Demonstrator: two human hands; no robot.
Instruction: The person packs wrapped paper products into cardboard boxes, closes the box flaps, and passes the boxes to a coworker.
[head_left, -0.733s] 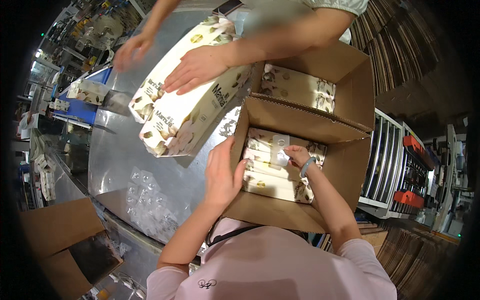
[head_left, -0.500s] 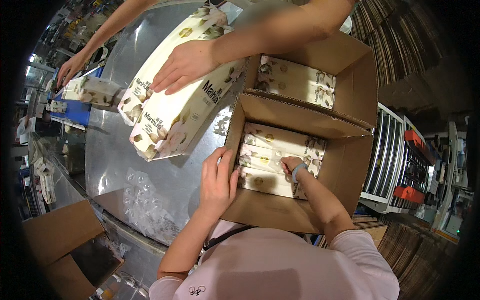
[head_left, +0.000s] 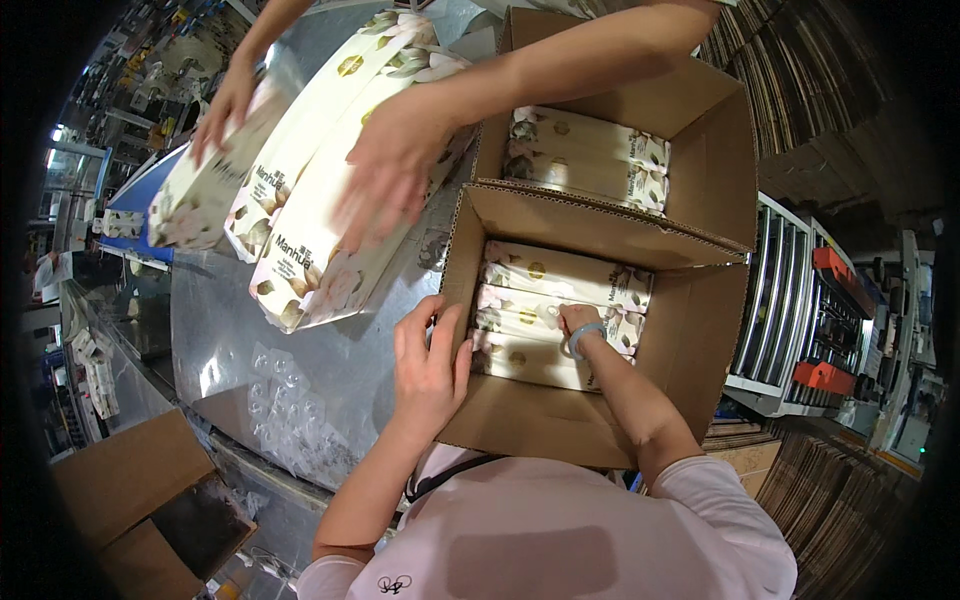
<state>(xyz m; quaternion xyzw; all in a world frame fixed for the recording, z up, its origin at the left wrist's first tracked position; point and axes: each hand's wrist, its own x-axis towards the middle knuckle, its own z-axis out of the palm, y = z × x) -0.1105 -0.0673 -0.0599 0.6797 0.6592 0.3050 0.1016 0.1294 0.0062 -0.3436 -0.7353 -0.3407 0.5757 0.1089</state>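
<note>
My left hand point(head_left: 428, 365) lies flat against the outer left wall of an open cardboard box point(head_left: 690, 340) in front of me. My right hand point(head_left: 578, 322) reaches down inside it, fingers pressed on the cream flower-printed packs point(head_left: 560, 275) stacked there. A second open box point(head_left: 725, 130) behind it holds more of the same packs point(head_left: 585, 155). Across the table a co-worker's hand point(head_left: 392, 165) rests on long cream packs point(head_left: 330, 230) lying on the metal table, and that person's other hand point(head_left: 222, 105) holds another pack point(head_left: 195, 195).
The shiny metal table point(head_left: 340, 360) carries a crumpled clear plastic film point(head_left: 290, 420) near its front edge. Flattened cardboard point(head_left: 130, 490) lies at lower left. A roller conveyor point(head_left: 790, 310) with orange parts runs along the right. Stacked cardboard sheets point(head_left: 810, 80) fill the upper right.
The co-worker's far hand has come back from the left and taken hold of a pack; the long packs have slid toward the boxes. My right hand has pushed deeper into the near box.
</note>
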